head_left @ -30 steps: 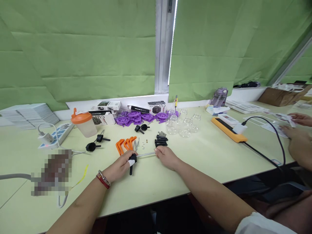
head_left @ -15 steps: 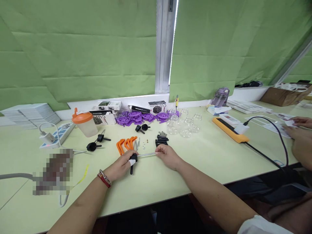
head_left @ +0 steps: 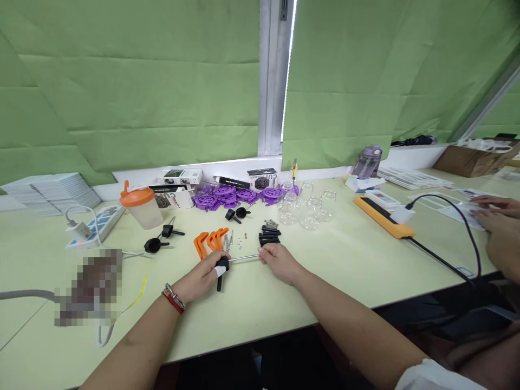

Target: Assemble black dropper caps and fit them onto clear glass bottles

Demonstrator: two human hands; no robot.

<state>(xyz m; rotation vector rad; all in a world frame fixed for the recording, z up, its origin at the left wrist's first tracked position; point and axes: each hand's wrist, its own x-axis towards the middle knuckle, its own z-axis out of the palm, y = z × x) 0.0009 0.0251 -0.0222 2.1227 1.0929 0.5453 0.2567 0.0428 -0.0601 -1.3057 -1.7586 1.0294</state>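
Observation:
My left hand [head_left: 207, 273] is closed round a black plastic part [head_left: 220, 281] with a short black handle pointing down. A thin metal rod [head_left: 244, 258] runs from that part to my right hand [head_left: 279, 262], whose fingers pinch its far end. Whether the rod is fixed in the black part is hidden. Just beyond my left hand lie orange angled pieces [head_left: 201, 245], several screws [head_left: 227, 241] and tiny loose bits [head_left: 240, 242]. Black tapered pieces [head_left: 269, 234] and metal springs [head_left: 271, 222] lie beyond my right hand. More black parts with handles [head_left: 156, 245] rest on the left.
Purple plastic pieces [head_left: 225, 197], boxes [head_left: 263, 180] and glass jars [head_left: 311, 218] stand at the back. An orange-lidded cup [head_left: 146, 212] and a white power strip [head_left: 97, 227] are left; an orange power strip [head_left: 382, 221] is right. A co-worker's hands [head_left: 498, 216] are far right.
My hands keep almost the same place and grip on the black part and rod. At far right, the co-worker's fingers have shifted slightly over the papers.

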